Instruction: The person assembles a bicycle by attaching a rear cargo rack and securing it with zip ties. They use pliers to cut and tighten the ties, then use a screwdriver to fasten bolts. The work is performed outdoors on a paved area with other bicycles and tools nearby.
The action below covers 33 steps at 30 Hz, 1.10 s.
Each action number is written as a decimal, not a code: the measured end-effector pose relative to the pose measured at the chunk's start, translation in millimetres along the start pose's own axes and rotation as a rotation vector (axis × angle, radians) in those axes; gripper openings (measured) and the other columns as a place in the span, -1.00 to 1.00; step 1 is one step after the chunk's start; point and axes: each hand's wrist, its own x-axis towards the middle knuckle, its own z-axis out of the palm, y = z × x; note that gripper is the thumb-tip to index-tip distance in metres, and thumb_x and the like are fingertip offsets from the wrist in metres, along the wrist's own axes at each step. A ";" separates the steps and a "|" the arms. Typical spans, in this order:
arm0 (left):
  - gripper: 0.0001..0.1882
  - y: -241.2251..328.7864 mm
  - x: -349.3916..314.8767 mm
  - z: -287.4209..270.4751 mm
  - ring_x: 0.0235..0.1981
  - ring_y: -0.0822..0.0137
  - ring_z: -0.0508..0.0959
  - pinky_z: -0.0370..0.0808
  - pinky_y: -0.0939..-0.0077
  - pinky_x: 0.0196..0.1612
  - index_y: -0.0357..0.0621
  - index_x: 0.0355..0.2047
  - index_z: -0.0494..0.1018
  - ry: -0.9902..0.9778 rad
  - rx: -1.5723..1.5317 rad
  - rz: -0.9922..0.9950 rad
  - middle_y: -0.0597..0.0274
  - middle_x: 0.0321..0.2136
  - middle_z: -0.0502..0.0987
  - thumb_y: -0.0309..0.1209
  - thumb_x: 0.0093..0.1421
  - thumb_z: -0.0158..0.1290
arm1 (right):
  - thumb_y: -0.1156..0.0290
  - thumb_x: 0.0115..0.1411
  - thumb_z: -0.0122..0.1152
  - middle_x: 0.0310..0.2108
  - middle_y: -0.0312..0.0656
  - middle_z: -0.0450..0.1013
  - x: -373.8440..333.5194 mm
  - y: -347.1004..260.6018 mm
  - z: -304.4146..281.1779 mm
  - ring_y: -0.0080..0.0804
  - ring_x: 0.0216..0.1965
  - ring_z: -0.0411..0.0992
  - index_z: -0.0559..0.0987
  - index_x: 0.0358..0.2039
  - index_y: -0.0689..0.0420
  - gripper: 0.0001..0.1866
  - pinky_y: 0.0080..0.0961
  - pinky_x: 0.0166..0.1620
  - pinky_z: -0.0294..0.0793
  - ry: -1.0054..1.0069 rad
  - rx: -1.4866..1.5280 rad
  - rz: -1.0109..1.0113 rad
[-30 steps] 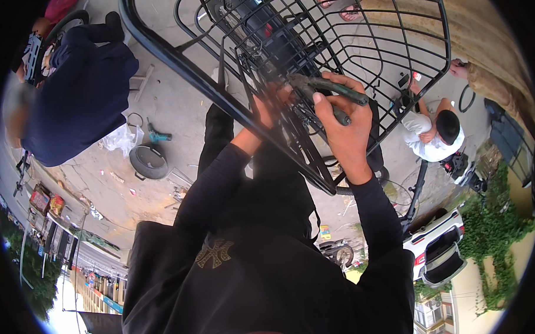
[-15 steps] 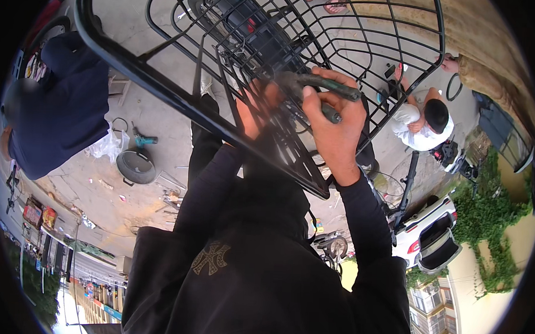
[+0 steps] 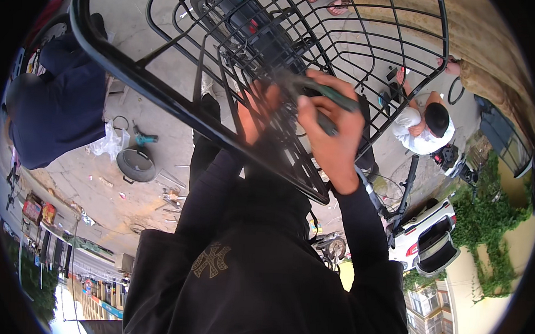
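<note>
A black wire basket fills the upper middle of the view, its thick rim slanting across in front of me. My right hand grips a pair of pliers with dark green handles inside the basket. The pliers' head is smeared by motion and points left toward my other hand. Behind the slanted wires is my left hand, its fingers bent in near the pliers' head. What those fingers hold, if anything, is hidden by wires and blur.
Beyond the basket stands a black two-wheeler. A dark pan, a teal power drill and a white plastic bag lie on the ground at left. A person in dark clothes is at left, another in white sits at right.
My right hand has tilted and shifted slightly down and left, and the pliers' handle ends have dropped with it. My left hand stays about where it was.
</note>
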 end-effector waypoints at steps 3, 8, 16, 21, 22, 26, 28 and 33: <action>-0.70 -18.8 6.7 -6.5 -0.70 0.38 0.48 0.38 0.46 -0.60 -0.42 -0.52 0.47 -0.035 0.253 0.153 0.17 -0.71 0.52 -0.39 0.24 0.01 | 0.68 0.20 0.21 0.11 0.08 0.45 5.7 -8.6 -3.2 -0.47 -0.21 0.57 0.38 0.06 0.32 -0.60 -0.56 -0.17 0.59 -0.078 -0.163 -0.007; -0.69 -3.9 4.9 -0.4 -0.68 0.35 0.52 0.42 0.44 -0.58 -0.40 -0.51 0.49 0.010 0.067 -0.051 0.13 -0.68 0.55 -0.35 0.24 0.02 | 0.67 0.18 0.25 0.07 0.00 0.50 1.4 1.7 0.6 -0.58 -0.30 0.57 0.45 0.01 0.32 -0.63 -0.64 -0.22 0.58 0.007 -0.146 -0.086; -0.64 -9.0 -1.2 -3.4 -0.56 0.30 0.60 0.52 0.41 -0.51 -0.47 -0.32 0.57 0.010 0.131 0.067 0.04 -0.61 0.59 -0.28 0.25 0.10 | 0.66 0.18 0.27 0.08 -0.01 0.50 15.3 -9.4 0.7 -0.58 -0.24 0.58 0.43 0.05 0.33 -0.59 -0.66 -0.22 0.56 -0.116 -0.053 -0.078; -0.64 -6.7 6.8 -5.1 -0.39 0.31 0.62 0.56 0.42 -0.33 -0.38 -0.12 0.51 -0.017 0.083 0.071 0.06 -0.40 0.62 -0.27 0.29 0.10 | 0.67 0.17 0.27 0.10 0.04 0.48 36.4 -11.5 19.4 -0.55 -0.25 0.58 0.42 0.02 0.33 -0.60 -0.66 -0.23 0.55 -0.120 -0.124 -0.281; -0.63 -6.1 7.5 -6.4 -0.35 0.31 0.63 0.57 0.43 -0.29 -0.37 -0.08 0.50 -0.037 0.049 0.088 0.07 -0.35 0.62 -0.27 0.30 0.10 | 0.67 0.17 0.27 0.10 0.05 0.48 40.3 -12.0 21.8 -0.56 -0.26 0.58 0.42 0.01 0.32 -0.61 -0.66 -0.23 0.55 -0.116 -0.140 -0.332; -0.58 -12.5 1.2 -34.3 -0.22 0.31 0.64 0.59 0.44 -0.15 -0.29 0.09 0.46 -0.303 -0.104 0.057 0.09 -0.18 0.64 -0.26 0.33 0.09 | 0.52 0.13 0.37 -0.32 -0.19 0.61 45.8 -0.4 34.1 -0.56 -0.44 0.60 0.51 0.00 0.21 -0.59 -0.61 -0.34 0.56 -0.083 -0.014 -0.224; -0.61 -5.6 2.3 -63.8 -0.16 0.37 0.59 0.56 0.49 -0.14 -0.23 0.10 0.40 -0.253 -0.047 -0.110 0.16 -0.13 0.58 -0.22 0.42 -0.02 | 0.50 0.13 0.38 -0.39 -0.23 0.62 46.2 -0.2 36.3 -0.57 -0.46 0.60 0.52 0.01 0.19 -0.59 -0.59 -0.35 0.56 -0.050 -0.002 -0.201; -0.68 -15.0 43.6 -48.6 -0.24 0.45 0.57 0.52 0.59 -0.24 -0.30 0.06 0.36 0.012 -0.345 0.126 0.21 -0.21 0.57 -0.29 0.49 -0.08 | 0.50 0.10 0.40 -0.39 -0.20 0.62 44.0 0.0 43.1 -0.50 -0.46 0.61 0.52 -0.02 0.18 -0.59 -0.57 -0.33 0.58 -0.035 -0.043 -0.249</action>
